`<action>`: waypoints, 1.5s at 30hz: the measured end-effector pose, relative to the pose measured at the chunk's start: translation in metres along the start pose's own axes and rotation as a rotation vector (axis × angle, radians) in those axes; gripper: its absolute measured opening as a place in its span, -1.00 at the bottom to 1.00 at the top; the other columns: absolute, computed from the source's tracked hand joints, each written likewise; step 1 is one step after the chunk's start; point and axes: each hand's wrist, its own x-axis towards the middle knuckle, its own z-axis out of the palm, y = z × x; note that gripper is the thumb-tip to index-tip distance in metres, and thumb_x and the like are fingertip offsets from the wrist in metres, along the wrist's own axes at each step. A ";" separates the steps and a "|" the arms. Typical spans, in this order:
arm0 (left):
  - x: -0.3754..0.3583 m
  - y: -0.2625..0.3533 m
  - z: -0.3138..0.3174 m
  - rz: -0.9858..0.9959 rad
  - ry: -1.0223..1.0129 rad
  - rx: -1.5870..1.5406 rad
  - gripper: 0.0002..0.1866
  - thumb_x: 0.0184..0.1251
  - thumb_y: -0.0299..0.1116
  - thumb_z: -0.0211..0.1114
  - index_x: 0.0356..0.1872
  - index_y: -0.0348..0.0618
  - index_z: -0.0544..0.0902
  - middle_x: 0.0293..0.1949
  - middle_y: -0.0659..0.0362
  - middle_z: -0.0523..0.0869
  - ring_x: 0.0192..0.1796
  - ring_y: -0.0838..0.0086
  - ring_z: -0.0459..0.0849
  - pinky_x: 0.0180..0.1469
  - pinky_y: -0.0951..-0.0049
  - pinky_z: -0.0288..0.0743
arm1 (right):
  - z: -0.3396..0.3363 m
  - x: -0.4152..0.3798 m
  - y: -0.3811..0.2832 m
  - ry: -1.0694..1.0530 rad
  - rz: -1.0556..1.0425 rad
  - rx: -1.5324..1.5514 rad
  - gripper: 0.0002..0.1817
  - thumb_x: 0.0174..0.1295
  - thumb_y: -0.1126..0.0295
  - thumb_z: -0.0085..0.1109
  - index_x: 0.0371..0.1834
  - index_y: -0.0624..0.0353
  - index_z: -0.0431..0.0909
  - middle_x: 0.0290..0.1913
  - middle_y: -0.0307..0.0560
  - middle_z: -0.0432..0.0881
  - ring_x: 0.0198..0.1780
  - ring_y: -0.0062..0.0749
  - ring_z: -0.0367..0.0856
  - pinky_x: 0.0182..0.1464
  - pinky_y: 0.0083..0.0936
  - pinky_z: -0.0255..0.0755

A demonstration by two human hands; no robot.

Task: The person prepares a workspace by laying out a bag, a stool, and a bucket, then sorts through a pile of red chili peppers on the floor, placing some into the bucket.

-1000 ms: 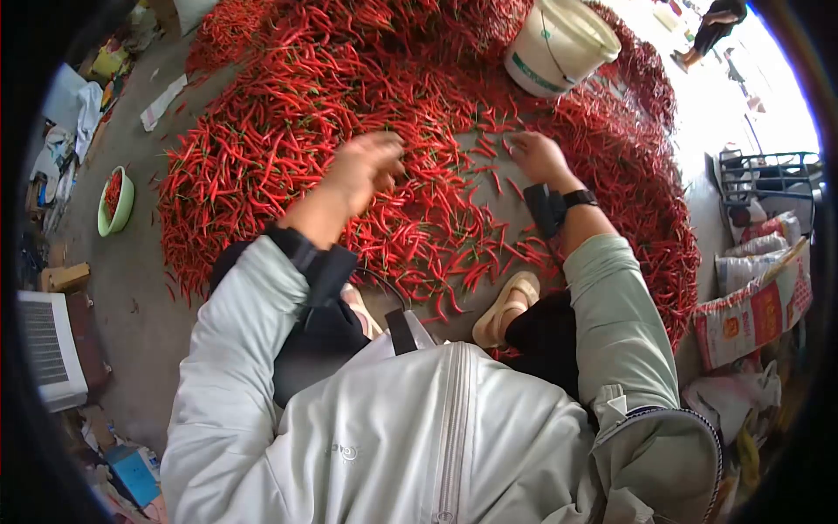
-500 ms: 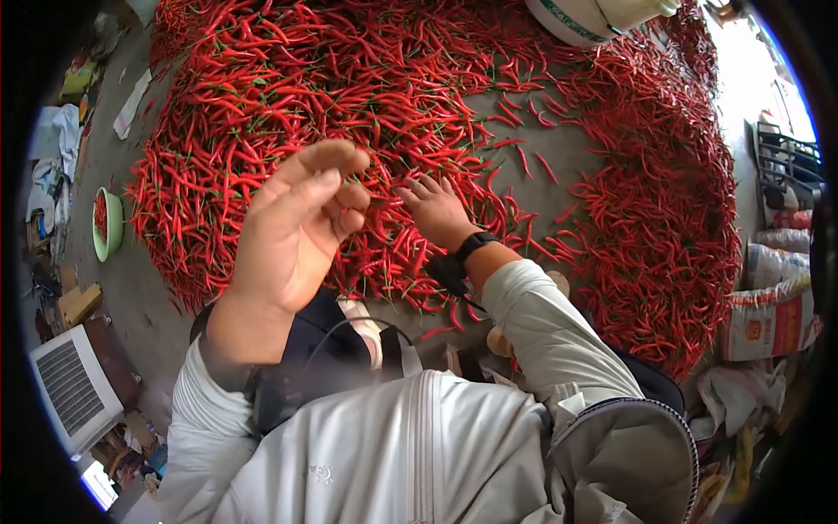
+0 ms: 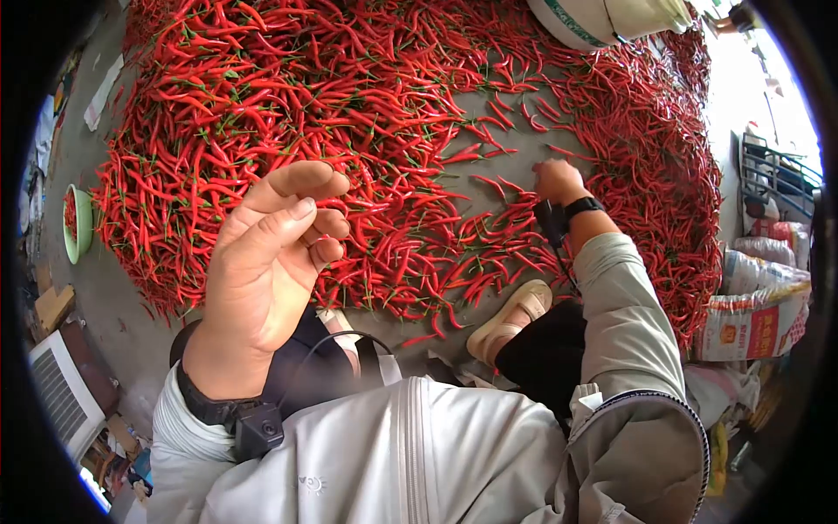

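My left hand [image 3: 271, 271] is raised palm up in front of the large heap of red chillies [image 3: 288, 105]. Its fingers are curled loosely and apart, with nothing held between them. My right hand [image 3: 559, 182] is over the grey floor [image 3: 489, 183] beside the right-hand pile of chillies [image 3: 646, 218]. Its fingers look curled in, and what they hold, if anything, is too small to make out. A few loose chillies [image 3: 493, 185] lie on the floor just left of that hand.
A white bucket [image 3: 585, 22] stands at the top right. Printed sacks [image 3: 751, 323] are stacked at the right edge. At the left are a green bowl with chillies [image 3: 80, 225] and a grilled white unit [image 3: 61, 393]. My sandalled feet [image 3: 515, 319] are below the heap.
My right hand has moved right, from the main heap to the edge of the right pile, and its fingers have curled in. My left hand has shifted slightly left and down in the view.
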 end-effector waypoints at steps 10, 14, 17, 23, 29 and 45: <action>0.030 -0.003 -0.012 -0.044 0.044 0.041 -0.72 0.28 -0.45 0.13 0.01 -0.19 0.50 -0.06 0.15 0.61 -0.18 0.54 0.62 -0.17 0.57 0.50 | 0.072 -0.048 -0.093 -0.037 -0.494 0.045 -0.53 0.02 0.33 0.05 0.10 -0.11 0.48 0.30 -0.01 0.28 0.18 -0.05 0.40 0.09 -0.17 0.41; 0.036 -0.006 -0.011 -0.063 0.046 0.033 -0.73 0.28 -0.45 0.13 0.00 -0.18 0.51 -0.07 0.15 0.62 -0.18 0.54 0.63 -0.17 0.56 0.51 | 0.040 -0.008 -0.106 0.109 -0.353 0.103 -0.65 0.09 0.37 0.01 -0.02 -0.01 0.52 0.03 -0.09 0.54 -0.03 -0.16 0.56 -0.02 -0.26 0.43; 0.041 -0.011 -0.015 -0.089 0.028 0.031 -0.73 0.28 -0.45 0.13 0.00 -0.18 0.51 -0.07 0.14 0.62 -0.18 0.53 0.63 -0.17 0.55 0.52 | 0.040 0.039 -0.105 0.669 -0.414 0.318 -0.76 0.11 0.41 -0.03 -0.15 0.06 0.54 -0.04 -0.08 0.54 -0.09 -0.20 0.57 -0.12 -0.25 0.47; 0.050 -0.015 -0.023 -0.116 0.065 0.039 -0.73 0.27 -0.47 0.13 0.00 -0.18 0.51 -0.07 0.16 0.62 -0.19 0.54 0.63 -0.19 0.55 0.52 | 0.048 0.053 -0.116 0.540 -0.168 0.173 -0.84 0.11 0.42 -0.02 -0.28 0.09 0.52 -0.20 -0.08 0.50 -0.11 -0.14 0.55 -0.12 -0.27 0.48; 0.064 -0.025 -0.032 -0.160 0.046 0.097 -0.76 0.27 -0.49 0.13 -0.04 -0.15 0.53 -0.13 0.24 0.63 -0.22 0.60 0.61 -0.22 0.60 0.48 | 0.055 0.019 -0.093 0.402 -0.054 0.348 -0.84 0.14 0.30 0.05 -0.30 0.06 0.58 -0.21 -0.09 0.55 -0.14 -0.14 0.58 -0.13 -0.26 0.49; 0.080 -0.056 -0.035 -0.077 -0.048 0.389 -0.73 0.34 -0.23 0.19 -0.08 -0.18 0.61 -0.28 0.32 0.64 -0.25 0.68 0.55 -0.23 0.63 0.42 | -0.069 -0.130 -0.230 0.464 -0.597 1.898 -0.83 0.30 0.43 0.06 -0.14 0.31 0.48 -0.38 -0.26 0.54 -0.33 -0.68 0.43 -0.27 -0.63 0.41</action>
